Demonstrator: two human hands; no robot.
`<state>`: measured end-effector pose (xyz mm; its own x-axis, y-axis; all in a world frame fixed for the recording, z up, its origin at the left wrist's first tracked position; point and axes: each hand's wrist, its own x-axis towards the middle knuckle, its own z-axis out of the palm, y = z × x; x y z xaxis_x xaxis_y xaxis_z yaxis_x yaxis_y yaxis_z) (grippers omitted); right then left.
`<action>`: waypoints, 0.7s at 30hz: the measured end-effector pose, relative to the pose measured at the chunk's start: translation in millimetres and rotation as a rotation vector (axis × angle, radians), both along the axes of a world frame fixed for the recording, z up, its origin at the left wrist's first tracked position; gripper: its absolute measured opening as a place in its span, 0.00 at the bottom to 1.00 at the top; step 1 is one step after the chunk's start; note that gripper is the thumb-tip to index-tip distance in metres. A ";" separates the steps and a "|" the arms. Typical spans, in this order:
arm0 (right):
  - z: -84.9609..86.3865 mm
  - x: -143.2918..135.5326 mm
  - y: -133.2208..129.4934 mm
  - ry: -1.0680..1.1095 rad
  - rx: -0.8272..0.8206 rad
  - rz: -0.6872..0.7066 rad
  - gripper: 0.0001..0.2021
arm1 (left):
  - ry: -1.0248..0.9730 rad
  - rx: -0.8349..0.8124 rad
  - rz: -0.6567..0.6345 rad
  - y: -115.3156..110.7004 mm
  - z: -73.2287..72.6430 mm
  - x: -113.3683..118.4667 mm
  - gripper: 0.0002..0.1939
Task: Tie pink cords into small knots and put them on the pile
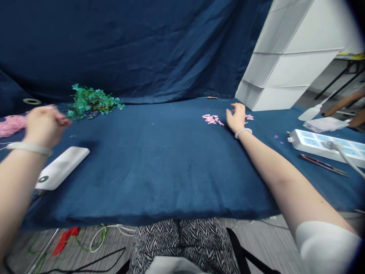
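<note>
My left hand [47, 123] is raised at the left, its fingers curled together and blurred; whether something is in them I cannot make out. Beside it lie a pink yarn bundle [11, 126] and a bunch of teal-green artificial flowers [92, 101]. Below it is a white power bank [63, 167]. My right hand [236, 116], with a beaded bracelet, reaches to the back right of the blue cloth. Its fingers are bent beside small pink pieces [212, 119], with more pink pieces [249, 117] on its other side; its fingertips are partly hidden.
White stacked boxes [285, 72] stand at the back right. A power strip [327, 146], tweezers [323, 165], a clear plastic case [325, 124] and a white spatula-like tool [310, 113] lie at the right. A tape roll [32, 101] is at the back left. Another person's hand shows at the right edge.
</note>
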<state>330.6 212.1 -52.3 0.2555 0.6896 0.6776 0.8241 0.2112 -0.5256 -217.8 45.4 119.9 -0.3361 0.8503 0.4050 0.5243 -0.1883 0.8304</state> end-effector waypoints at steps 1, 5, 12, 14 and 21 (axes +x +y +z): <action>8.0 -2.9 0.8 0.029 0.017 -0.026 0.19 | -0.056 -0.007 -0.044 11.2 -9.8 14.2 0.06; 61.5 -38.3 -14.2 0.151 0.111 0.030 0.17 | -0.141 -0.112 -0.431 16.0 -42.7 89.5 0.08; 104.5 -146.6 -142.5 0.233 -0.444 1.106 0.19 | -0.104 -0.320 -1.016 -19.9 -70.5 178.7 0.09; 90.8 -158.0 -174.8 0.186 -0.563 1.217 0.17 | -0.141 -0.356 -1.011 -21.5 -80.8 184.0 0.10; 52.7 -139.6 -189.0 0.221 -0.773 0.987 0.14 | -0.210 -0.462 -0.868 -19.7 -115.5 181.0 0.07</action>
